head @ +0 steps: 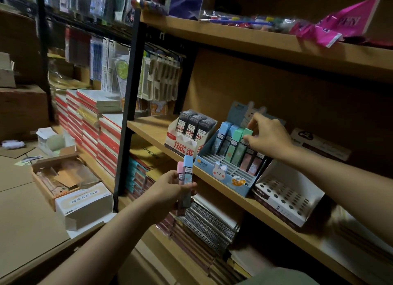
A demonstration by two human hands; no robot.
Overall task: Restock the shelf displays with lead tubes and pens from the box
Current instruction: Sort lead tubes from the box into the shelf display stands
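Your right hand (268,136) reaches to the blue rabbit display box (225,174) on the wooden shelf (148,129) and pinches the top of a green-capped lead tube (242,145) standing in its back row, beside another green tube and two blue ones. Your left hand (170,191) holds a pink tube (180,172) and a blue tube (188,174) upright below the shelf edge. A white box of dark lead cases (189,134) sits left of the display; a white holed display stand (287,195) sits right.
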